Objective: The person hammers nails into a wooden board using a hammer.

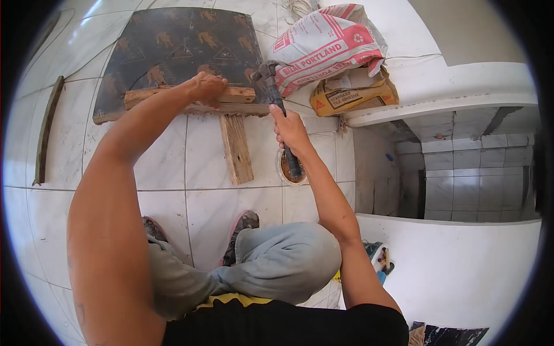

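My left hand [208, 87] is closed over a rough piece of wood [239, 94] lying along the near edge of a dark printed plywood board [184, 43]. Its fingertips are partly hidden, so anything small between them does not show. In my right hand [290, 128] is a hammer [276, 92], gripped by its dark handle with the head raised, just right of the board. A second, shorter length of wood [236, 151] extends from under the board's edge toward me. Below the hammer's handle end sits a small round container [284, 168] with brown contents, partly covered.
A Portland cement bag [329, 46] and a yellow tile adhesive bag [355, 92] stand at the upper right. A thin wooden strip [49, 130] lies on the tiled floor [156, 161] at left. To the right is a recessed tiled opening [461, 179] behind a white ledge [450, 248].
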`<state>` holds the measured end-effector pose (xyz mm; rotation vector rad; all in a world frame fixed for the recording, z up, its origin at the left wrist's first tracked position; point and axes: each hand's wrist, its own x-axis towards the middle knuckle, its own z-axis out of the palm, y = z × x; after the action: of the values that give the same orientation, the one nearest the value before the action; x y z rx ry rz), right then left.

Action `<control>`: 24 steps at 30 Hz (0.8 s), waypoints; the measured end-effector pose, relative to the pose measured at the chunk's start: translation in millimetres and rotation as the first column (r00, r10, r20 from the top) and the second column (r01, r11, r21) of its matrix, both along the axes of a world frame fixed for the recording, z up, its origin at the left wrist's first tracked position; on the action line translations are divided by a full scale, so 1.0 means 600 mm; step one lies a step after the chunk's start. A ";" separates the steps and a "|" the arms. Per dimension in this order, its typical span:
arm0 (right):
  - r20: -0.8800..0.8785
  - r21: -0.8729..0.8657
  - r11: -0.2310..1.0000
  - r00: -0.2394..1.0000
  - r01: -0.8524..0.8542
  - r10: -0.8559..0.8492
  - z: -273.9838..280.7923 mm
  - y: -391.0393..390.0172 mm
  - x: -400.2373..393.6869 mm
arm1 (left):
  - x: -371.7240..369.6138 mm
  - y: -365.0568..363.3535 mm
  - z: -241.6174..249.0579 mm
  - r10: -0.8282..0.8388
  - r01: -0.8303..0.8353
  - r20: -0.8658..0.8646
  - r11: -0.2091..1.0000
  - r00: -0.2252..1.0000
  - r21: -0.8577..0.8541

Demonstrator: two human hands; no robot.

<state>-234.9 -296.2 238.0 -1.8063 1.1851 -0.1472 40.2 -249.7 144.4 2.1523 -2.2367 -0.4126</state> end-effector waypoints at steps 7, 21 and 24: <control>0.645 -0.316 0.914 0.764 0.254 0.010 0.338 0.077 -0.007 | -0.011 -0.001 0.007 -0.021 0.021 -0.006 0.998 1.000 0.061; 0.085 -0.140 0.986 0.994 0.086 -0.075 0.085 0.050 -0.019 | -0.028 -0.012 0.015 -0.024 0.020 0.042 0.995 0.999 0.098; 0.406 -0.244 0.956 0.913 0.161 -0.050 0.202 0.056 -0.015 | -0.028 -0.014 -0.009 -0.056 0.052 0.049 0.995 0.997 0.080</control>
<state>-244.0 -262.4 359.0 -1.8300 1.0033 -0.7396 23.7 -258.1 138.9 2.1668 -2.3492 -0.4598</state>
